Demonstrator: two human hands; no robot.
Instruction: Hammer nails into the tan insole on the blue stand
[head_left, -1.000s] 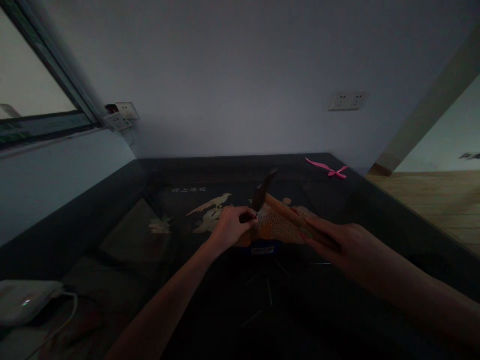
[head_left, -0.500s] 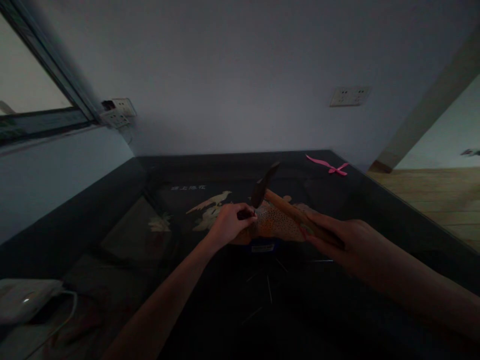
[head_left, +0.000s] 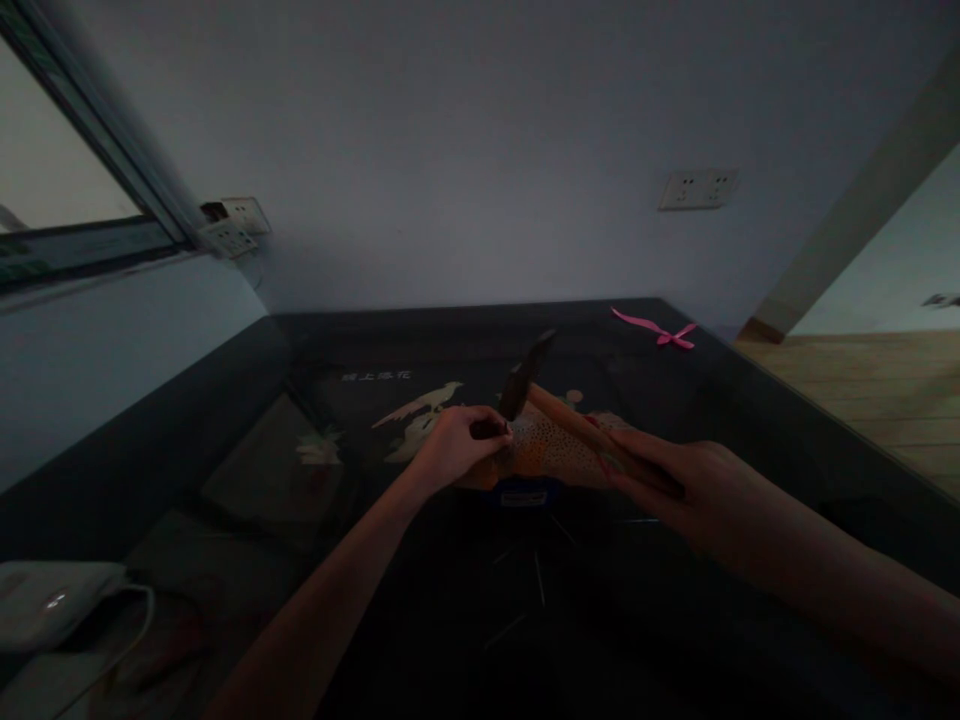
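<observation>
My right hand [head_left: 671, 475] is wrapped round the wooden handle of a hammer [head_left: 574, 418]. Its dark metal head is tilted and sits right at the fingertips of my left hand [head_left: 465, 440]. Thumb and forefinger of that hand are pinched on a thin nail, which is mostly hidden by the fingers and the hammer head. Beneath both hands lies an orange-tan piece covered in dark dots [head_left: 551, 450]; its exact kind is unclear. A blue object with a pale label [head_left: 525, 497] shows under its near edge. Several thin nails [head_left: 538, 580] lie loose on the dark tabletop nearer me.
The glossy black table [head_left: 330, 335] bears a bird picture [head_left: 424, 403] and pale lettering. A pink ribbon [head_left: 675, 338] lies at its back right. At the front left is a white device [head_left: 56, 600] with a cable. Walls stand behind and to the left.
The hammer head has come down slightly toward the pinched fingertips of my left hand. My left hand stays at nearly the same spot.
</observation>
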